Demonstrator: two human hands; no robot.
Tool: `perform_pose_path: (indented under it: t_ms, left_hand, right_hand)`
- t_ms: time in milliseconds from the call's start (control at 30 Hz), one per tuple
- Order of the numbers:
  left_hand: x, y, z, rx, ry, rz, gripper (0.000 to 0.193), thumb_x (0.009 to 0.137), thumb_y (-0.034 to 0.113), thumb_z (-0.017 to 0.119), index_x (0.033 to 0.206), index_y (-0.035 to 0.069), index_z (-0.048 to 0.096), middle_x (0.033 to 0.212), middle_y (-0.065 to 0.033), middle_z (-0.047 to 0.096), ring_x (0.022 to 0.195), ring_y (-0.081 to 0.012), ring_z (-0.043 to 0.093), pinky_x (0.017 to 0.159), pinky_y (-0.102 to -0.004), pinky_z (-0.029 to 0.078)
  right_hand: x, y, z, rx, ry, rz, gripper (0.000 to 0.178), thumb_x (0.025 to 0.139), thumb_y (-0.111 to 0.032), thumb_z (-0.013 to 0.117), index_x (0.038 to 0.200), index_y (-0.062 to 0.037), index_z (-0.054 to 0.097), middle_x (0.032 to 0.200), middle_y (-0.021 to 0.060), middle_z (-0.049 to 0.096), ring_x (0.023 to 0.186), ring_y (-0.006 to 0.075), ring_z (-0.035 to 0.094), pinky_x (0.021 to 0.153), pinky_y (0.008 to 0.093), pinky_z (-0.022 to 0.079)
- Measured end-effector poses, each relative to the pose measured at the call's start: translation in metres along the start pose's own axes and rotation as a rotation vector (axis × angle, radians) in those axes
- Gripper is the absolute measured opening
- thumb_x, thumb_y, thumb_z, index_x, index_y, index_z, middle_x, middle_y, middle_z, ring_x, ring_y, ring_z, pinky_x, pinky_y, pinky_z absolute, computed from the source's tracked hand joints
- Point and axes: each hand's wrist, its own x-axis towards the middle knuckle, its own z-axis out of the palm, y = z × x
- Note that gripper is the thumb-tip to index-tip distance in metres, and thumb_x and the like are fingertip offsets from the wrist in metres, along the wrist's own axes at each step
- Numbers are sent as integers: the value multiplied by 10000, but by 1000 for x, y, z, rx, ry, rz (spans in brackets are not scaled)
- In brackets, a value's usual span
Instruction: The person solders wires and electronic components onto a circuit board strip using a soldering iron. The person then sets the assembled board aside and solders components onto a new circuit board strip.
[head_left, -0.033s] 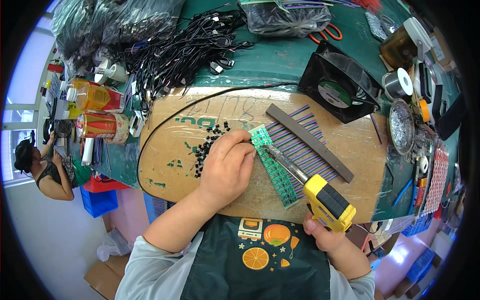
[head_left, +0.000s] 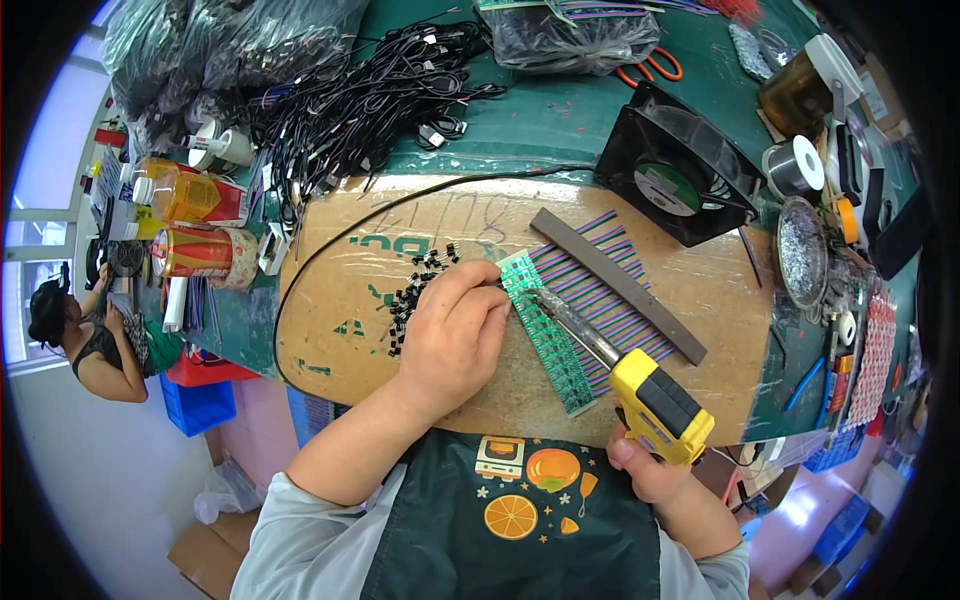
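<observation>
A yellow-and-black soldering iron (head_left: pixel 660 405) is gripped in my right hand (head_left: pixel 645 468), its metal tip resting on or just over the upper part of a green circuit board strip (head_left: pixel 550 345). My left hand (head_left: pixel 450 345) is closed, its fingertips pinched at the board's upper left edge; what they hold is hidden. Rows of coloured wires (head_left: pixel 605 235) run rightward from the board. A dark flat bar (head_left: pixel 620 287) lies across these wires. Just left of my left hand is a heap of small black components (head_left: pixel 405 300).
The brown work board (head_left: pixel 330 250) lies on a green table. Beyond it are a black fan (head_left: pixel 680 165), a pile of black cables (head_left: pixel 400 90) and orange-handled scissors (head_left: pixel 655 68). A solder spool (head_left: pixel 795 165) and round metal dish (head_left: pixel 803 255) stand right; a can (head_left: pixel 195 252) stands left.
</observation>
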Motion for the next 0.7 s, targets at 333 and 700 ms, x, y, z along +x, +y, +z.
perform_pose_path:
  t_ms: [333,700]
  left_hand:
    - [-5,-3,-8,43,-8,-48,147,774,-47,735,903,-5,679,1104,-165,637,1041,-319,648,873,-385,536]
    - [0,-12,-52,87,77,-152,97,783,-2,741,860,8,684,1099,-136,645,1108,-326,625,931,-399,497]
  right_hand:
    - [-32,-14,-26,319,478,-148,637,825,-237,751,1317,14,434,652,42,497,537,144,479,495,289,399]
    - [-39,-8,-120,34,961,-393,462,980,-138,571,1387,14,414,717,9,439,597,87,414,525,239,341]
